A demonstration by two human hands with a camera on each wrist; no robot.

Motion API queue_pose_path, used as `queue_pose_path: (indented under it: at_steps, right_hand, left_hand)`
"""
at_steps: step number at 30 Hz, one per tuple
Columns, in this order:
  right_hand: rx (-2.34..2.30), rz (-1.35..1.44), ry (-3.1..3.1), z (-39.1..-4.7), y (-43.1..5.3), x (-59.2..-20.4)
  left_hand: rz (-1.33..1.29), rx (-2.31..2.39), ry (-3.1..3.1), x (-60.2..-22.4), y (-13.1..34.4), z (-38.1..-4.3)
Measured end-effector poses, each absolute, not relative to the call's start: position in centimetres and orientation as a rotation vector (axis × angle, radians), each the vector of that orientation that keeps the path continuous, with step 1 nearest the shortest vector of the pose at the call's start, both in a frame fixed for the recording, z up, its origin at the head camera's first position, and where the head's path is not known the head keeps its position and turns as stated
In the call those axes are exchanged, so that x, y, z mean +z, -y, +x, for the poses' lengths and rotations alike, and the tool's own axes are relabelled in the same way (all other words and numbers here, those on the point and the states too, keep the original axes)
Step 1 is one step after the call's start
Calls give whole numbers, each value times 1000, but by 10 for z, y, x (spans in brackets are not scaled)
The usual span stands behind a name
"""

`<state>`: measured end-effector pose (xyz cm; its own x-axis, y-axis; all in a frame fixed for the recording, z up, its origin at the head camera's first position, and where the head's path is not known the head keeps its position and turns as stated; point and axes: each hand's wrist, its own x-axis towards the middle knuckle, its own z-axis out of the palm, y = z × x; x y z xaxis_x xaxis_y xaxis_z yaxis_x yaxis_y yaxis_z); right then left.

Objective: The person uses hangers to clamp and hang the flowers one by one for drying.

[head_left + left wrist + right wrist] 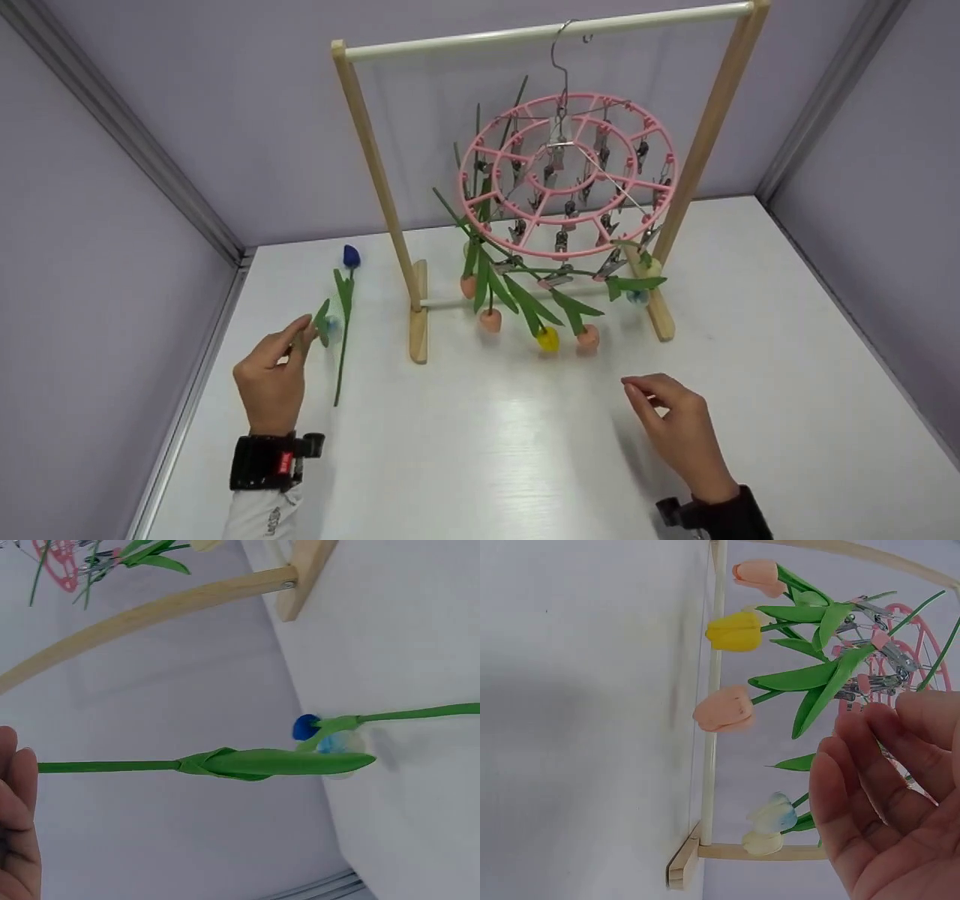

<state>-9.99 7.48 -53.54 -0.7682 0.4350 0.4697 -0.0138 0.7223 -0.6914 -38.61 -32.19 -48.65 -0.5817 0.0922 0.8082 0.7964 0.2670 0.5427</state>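
My left hand [271,382] pinches the stem of an artificial tulip with a pale blue-and-white bloom [333,330], held head-down above the table. Its green leaves [277,763] fill the middle of the left wrist view and partly hide the bloom. Just beyond lies a dark blue tulip [351,256] on the tabletop. My right hand [679,424] hovers at the right front, fingers loosely curled and nothing in them. Nearby hangs a pink round clip hanger [561,256], its clips gripping several tulips, among them a yellow tulip [733,631] and a peach tulip [724,709].
A wooden stand with a white top bar [465,39] carries the hanger by its metal hook [559,56]. The stand's feet [418,337] rest on the white table [495,465]. Pale walls [105,300] enclose the table at the left, back and right.
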Motion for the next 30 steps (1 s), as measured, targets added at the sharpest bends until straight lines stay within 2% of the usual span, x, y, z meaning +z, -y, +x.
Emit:
queue_pose_path:
  at_steps: [6,13,30]
  right_hand:
    - [919,-274,2285,-97,-64,-529]
    - [916,-246,2284,-94,-52,-521]
    - [1005,-19,2340,-105,-38,-504]
  left_hand:
    - [-887,-1345,1715,-455,321,-352]
    - [-1041,-1332,1657,-438,312,-320]
    - [-1400,-1430,1633,-433,230,-257]
